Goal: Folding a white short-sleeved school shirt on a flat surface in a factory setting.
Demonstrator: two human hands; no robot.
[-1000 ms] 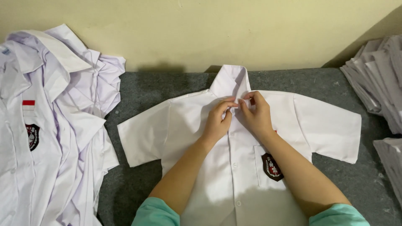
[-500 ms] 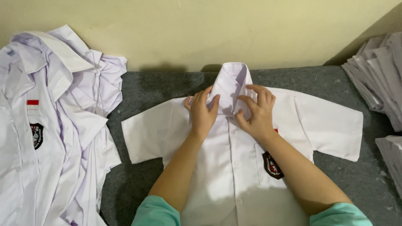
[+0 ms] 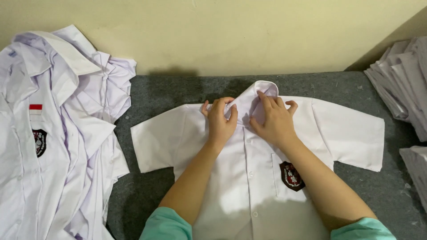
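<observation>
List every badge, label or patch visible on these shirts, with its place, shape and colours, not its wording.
Chest badge: on the pocket of the flat white shirt, near the right hand's forearm; shield-shaped, dark with red and white.
Pile badge: on the top shirt of the left pile; shield-shaped, dark with a pale middle.
Flag patch: above that badge; small rectangle, red over white.
No packages, signs or screens.

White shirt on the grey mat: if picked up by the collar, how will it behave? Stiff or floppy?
Probably floppy: the white shirt lies flat, its sleeves spread limp, as the left hand and right hand press its collar. Likely light, being thin cloth. The grey mat looks felt-like, so it would drag rather than slide.
</observation>
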